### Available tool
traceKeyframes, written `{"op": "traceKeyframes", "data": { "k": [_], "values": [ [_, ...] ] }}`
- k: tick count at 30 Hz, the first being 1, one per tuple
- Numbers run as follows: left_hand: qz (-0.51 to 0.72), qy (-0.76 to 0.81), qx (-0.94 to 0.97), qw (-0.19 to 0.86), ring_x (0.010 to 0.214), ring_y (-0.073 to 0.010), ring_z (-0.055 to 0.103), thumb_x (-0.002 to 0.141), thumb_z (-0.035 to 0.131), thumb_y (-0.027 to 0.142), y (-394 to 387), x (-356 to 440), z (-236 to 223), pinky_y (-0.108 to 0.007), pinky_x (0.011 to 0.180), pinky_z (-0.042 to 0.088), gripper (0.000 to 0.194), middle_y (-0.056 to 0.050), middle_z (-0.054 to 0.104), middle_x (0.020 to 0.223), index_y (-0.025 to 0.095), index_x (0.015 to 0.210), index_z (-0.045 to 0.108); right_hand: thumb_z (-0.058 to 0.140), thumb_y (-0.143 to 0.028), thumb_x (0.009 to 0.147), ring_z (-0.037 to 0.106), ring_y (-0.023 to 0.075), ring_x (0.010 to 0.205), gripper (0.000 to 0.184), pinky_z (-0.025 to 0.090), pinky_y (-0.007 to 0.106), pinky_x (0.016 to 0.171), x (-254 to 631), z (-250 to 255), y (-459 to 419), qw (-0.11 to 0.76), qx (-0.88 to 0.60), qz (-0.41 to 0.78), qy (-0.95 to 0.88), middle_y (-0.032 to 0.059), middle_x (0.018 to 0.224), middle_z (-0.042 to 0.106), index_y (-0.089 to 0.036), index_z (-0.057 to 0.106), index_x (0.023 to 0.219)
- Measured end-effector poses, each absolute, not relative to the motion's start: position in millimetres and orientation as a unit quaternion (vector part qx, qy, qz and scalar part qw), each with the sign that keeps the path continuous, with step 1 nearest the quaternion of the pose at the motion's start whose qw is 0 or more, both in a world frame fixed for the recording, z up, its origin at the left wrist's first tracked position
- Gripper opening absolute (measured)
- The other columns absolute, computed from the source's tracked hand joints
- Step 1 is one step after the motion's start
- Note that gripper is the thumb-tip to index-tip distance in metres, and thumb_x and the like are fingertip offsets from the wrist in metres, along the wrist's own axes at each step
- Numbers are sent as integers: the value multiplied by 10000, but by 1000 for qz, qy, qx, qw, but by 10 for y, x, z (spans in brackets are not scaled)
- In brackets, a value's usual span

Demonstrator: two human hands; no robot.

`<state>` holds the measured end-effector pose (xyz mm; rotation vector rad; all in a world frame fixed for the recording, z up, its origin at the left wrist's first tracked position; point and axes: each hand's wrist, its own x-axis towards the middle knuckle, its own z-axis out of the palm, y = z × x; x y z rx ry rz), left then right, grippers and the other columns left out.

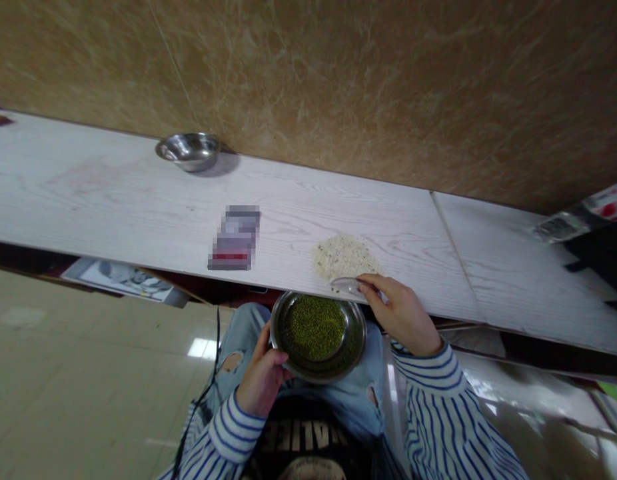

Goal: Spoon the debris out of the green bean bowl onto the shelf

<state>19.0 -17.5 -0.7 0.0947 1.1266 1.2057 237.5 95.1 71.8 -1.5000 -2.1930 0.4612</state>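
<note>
My left hand (264,379) is closed on the left rim of a steel bowl (358,347), thumb over the edge. Green mung beans (316,327) lie in the bowl, which sits just below the counter's front edge, over my lap. In my right hand (401,310) is a clear plastic spoon (346,285), pinched between thumb and fingers. Its tip is at the near side of a heap of white rice (346,255), with dark specks that look like beans mixed in. A few loose beans lie by the spoon near the edge.
On the white wooden counter (298,193), a second steel bowl (188,152) stands by the wall. A blurred-out phone-like slab (234,238) lies left of the rice. Dark items and packets (563,227) are at the far right. A black cable hangs at my left.
</note>
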Motion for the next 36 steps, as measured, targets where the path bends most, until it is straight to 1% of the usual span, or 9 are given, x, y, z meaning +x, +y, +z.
{"op": "traceKeyframes", "data": {
  "k": [3,9,13,16,20,23,28,32,36],
  "values": [
    [538,498,35,679,836,-207,576,577,591,104,-168,196,-8,-300,591,485,777,-22,628,1057,320,1309,448,471,-278,912,659,199,894,262,520,381,828,2384,728,942,217,-535,164,-800,62,1013,717,-229,659,1088],
    [533,499,41,682,775,-189,567,576,608,119,-148,232,2,-338,644,507,780,-12,623,983,307,1314,441,470,-255,921,645,192,901,250,505,370,825,2369,775,854,202,-523,173,-810,50,989,717,-232,656,1085],
    [534,493,50,685,820,-202,581,589,601,115,-125,237,20,-316,630,511,750,-29,633,1017,289,1302,447,475,-252,923,644,190,907,238,500,366,831,2359,794,784,197,-516,175,-815,43,981,716,-236,654,1078],
    [530,487,55,692,819,-201,585,599,606,114,-125,227,6,-308,625,504,765,-35,638,1051,288,1324,430,462,-256,925,649,201,905,247,503,378,826,2313,788,764,215,-539,150,-801,55,989,715,-226,642,1091],
    [539,486,40,687,782,-191,585,585,619,124,-144,217,-27,-358,702,505,784,-14,641,995,293,1328,434,450,-251,922,656,211,878,260,510,371,805,2156,742,767,238,-553,118,-789,72,968,717,-207,630,1105],
    [541,488,33,684,799,-197,589,588,615,125,-151,211,-27,-360,696,505,802,-21,645,1031,302,1345,421,441,-247,921,660,209,857,263,511,356,799,2047,694,798,231,-545,114,-798,68,950,720,-212,634,1096],
    [536,499,31,681,805,-197,585,598,607,118,-141,199,-14,-348,651,510,812,-26,635,1067,325,1356,403,436,-234,913,669,216,863,276,515,353,806,2052,653,929,239,-579,97,-774,87,976,722,-185,633,1100],
    [535,499,29,681,851,-205,582,601,605,122,-133,204,-24,-366,703,516,786,-30,623,1098,325,1337,419,437,-234,909,675,220,891,281,519,350,809,2129,654,1049,240,-595,91,-761,94,1011,719,-183,635,1102],
    [532,496,29,685,898,-218,581,616,602,126,-127,203,-28,-367,721,517,779,-36,612,1126,327,1343,409,450,-238,903,682,230,858,283,521,352,787,2212,677,1134,225,-614,79,-752,102,978,724,-170,637,1105]
  ]
}}
